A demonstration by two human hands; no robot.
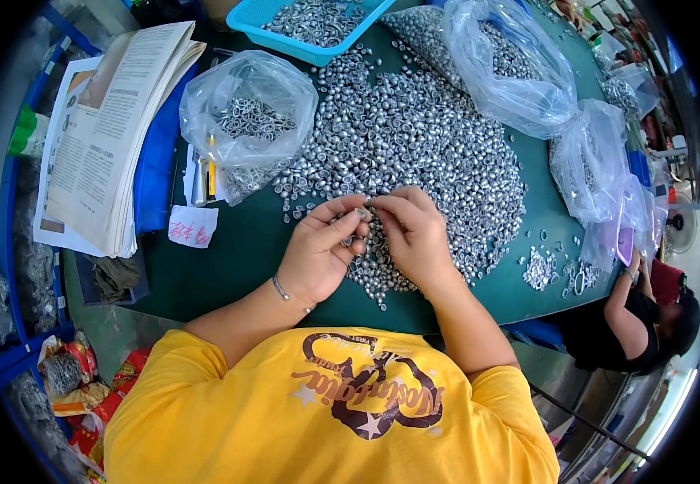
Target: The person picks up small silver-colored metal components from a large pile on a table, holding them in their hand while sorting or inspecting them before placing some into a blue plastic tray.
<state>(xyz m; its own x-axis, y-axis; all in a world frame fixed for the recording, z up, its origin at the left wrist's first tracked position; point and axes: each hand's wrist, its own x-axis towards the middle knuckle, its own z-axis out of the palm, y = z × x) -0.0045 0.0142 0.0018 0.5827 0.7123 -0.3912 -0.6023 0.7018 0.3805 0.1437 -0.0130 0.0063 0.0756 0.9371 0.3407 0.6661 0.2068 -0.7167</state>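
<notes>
A wide heap of small silvery domed metal pieces (439, 153) spreads over the green table. Above its near left part, my two hands meet at the fingertips. My left hand (322, 250) is closed, pinching a small metal piece (361, 214) between thumb and forefinger; something silvery also shows by its curled lower fingers. My right hand (416, 234) is closed too, its thumb and forefinger touching the same spot; whether it grips that piece or another is too small to tell. To the left stands a clear plastic bag (245, 89) with thin metal rings in it.
A blue basket (318, 50) of metal pieces stands at the back. Filled clear bags (519, 73) line the back right. Open papers (100, 137) lie over a blue bin at left, near a paper note (193, 227). Another person (632, 323) sits at right beside small piles (539, 268).
</notes>
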